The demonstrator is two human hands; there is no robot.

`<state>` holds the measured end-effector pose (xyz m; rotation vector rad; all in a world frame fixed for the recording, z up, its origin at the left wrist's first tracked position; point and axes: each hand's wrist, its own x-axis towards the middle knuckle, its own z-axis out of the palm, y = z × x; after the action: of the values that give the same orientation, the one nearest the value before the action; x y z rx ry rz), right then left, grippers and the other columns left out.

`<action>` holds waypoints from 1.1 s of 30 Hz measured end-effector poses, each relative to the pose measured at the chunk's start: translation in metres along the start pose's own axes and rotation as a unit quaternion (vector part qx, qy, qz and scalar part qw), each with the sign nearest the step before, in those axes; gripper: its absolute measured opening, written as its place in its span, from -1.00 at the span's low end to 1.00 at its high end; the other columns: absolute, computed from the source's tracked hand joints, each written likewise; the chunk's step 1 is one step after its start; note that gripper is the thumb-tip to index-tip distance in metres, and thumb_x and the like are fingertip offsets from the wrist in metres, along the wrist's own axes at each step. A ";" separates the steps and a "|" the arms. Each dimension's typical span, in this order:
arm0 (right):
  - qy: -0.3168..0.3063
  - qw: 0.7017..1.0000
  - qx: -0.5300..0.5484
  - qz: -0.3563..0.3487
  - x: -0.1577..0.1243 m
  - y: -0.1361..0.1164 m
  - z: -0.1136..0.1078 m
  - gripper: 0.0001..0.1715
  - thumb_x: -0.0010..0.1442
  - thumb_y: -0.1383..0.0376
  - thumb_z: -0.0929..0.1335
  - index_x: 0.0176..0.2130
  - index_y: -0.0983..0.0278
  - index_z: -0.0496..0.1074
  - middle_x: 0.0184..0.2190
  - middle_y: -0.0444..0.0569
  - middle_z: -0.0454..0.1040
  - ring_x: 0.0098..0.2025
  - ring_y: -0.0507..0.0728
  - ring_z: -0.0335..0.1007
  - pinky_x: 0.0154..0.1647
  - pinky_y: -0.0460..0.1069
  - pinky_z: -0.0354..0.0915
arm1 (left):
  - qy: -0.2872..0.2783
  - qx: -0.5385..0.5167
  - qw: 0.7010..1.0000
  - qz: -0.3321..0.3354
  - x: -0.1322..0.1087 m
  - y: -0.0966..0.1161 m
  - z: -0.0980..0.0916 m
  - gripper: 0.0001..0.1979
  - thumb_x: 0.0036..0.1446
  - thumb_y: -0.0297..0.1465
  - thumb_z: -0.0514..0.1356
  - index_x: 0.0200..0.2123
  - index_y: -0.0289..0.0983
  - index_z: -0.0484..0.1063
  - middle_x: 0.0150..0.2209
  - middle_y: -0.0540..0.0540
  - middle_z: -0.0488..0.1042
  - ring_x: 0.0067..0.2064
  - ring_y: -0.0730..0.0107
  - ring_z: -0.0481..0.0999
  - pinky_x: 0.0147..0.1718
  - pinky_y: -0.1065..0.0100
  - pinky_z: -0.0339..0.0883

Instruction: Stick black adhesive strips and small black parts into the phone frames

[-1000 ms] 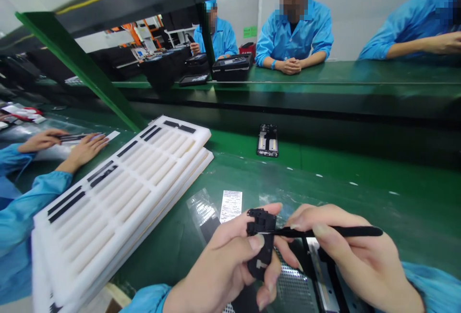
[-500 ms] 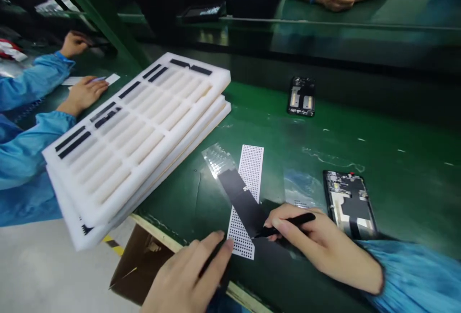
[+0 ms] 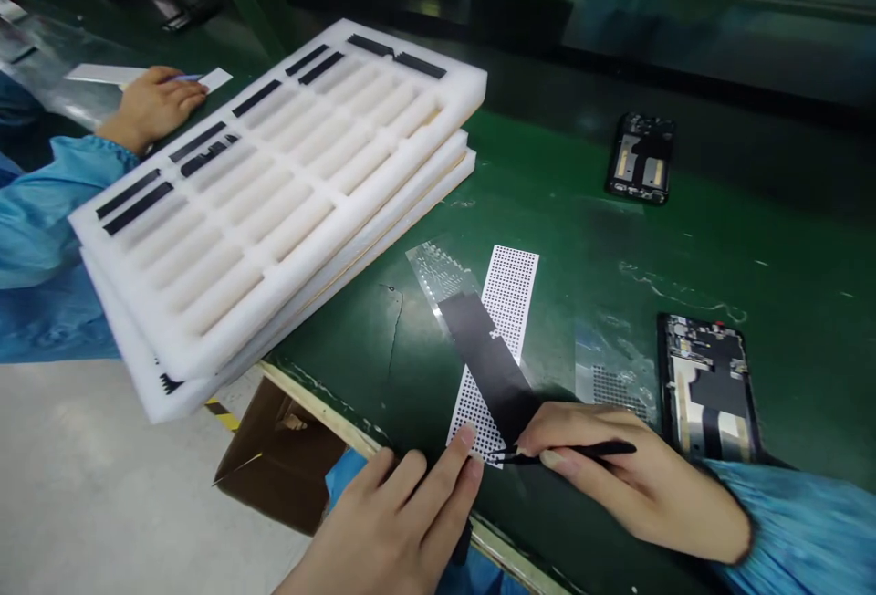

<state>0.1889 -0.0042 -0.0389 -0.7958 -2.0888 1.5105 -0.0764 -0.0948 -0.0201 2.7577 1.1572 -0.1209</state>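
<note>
Black tweezers [image 3: 581, 451] are pinched in my right hand [image 3: 636, 476], their tips pointing left over the lower end of a white perforated strip [image 3: 510, 294]. My left hand [image 3: 403, 522] rests its fingertips on that same lower end, fingers extended and slightly apart. A black sheet on a clear liner [image 3: 479, 344] crosses over the white strip, its lower end partly hidden by my right hand. Right of them lies a clear film with small dark dots [image 3: 612, 385]. An opened phone [image 3: 708, 385] lies beside my right wrist.
White foam trays [image 3: 287, 203] are stacked at the left, the top one holding a few black strips. Another opened phone [image 3: 641, 159] lies further back. A co-worker's hand [image 3: 154, 102] is at the far left. Below the table edge is a cardboard box [image 3: 274, 458].
The view has tilted down and shifted left. The tweezer tips have moved from the black sheet's lower end onto the white strip. My left fingertips now rest on the strip's end.
</note>
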 end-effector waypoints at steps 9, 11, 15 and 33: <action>-0.009 1.000 0.006 -0.021 0.003 0.000 0.002 -0.74 0.37 0.38 0.31 -0.01 0.27 0.52 -0.25 0.06 0.62 -0.20 0.14 0.59 -0.17 0.00 0.50 | -0.027 -0.013 0.999 0.025 0.001 -0.003 -0.003 -0.49 0.35 -0.56 -0.13 0.33 -0.40 0.19 0.37 -0.25 0.22 -0.17 0.19 0.45 -0.25 0.19 0.40; -0.013 1.000 0.008 -0.022 0.004 0.000 0.002 -0.74 0.37 0.38 0.30 -0.01 0.26 0.53 -0.24 0.07 0.62 -0.21 0.14 0.59 -0.17 0.00 0.50 | -0.023 -0.016 0.999 0.031 0.002 -0.003 -0.004 -0.49 0.34 -0.57 -0.13 0.32 -0.41 0.20 0.36 -0.25 0.23 -0.17 0.18 0.45 -0.26 0.19 0.40; -0.020 1.000 0.009 -0.019 0.006 -0.002 0.001 -0.74 0.38 0.38 0.30 -0.01 0.26 0.53 -0.27 0.05 0.62 -0.21 0.14 0.58 -0.18 0.00 0.50 | -0.014 -0.020 0.999 0.042 0.003 -0.005 -0.004 -0.49 0.32 -0.59 -0.11 0.30 -0.44 0.23 0.35 -0.29 0.25 -0.20 0.18 0.45 -0.30 0.19 0.39; -0.079 0.995 -0.035 -0.048 0.019 -0.020 0.000 -0.58 0.35 0.49 0.26 0.15 0.33 0.42 -0.30 0.01 0.56 -0.29 0.11 0.42 -0.25 0.01 0.38 | 0.072 -0.053 0.996 0.016 0.007 -0.006 0.000 -0.56 0.36 -0.58 -0.12 0.13 -0.43 0.43 0.13 -0.28 0.51 -0.32 0.25 0.40 -0.45 0.25 0.35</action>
<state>0.1711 0.0040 -0.0198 -0.6097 -2.2718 1.4982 -0.0758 -0.0855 -0.0217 2.7280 1.1160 0.1425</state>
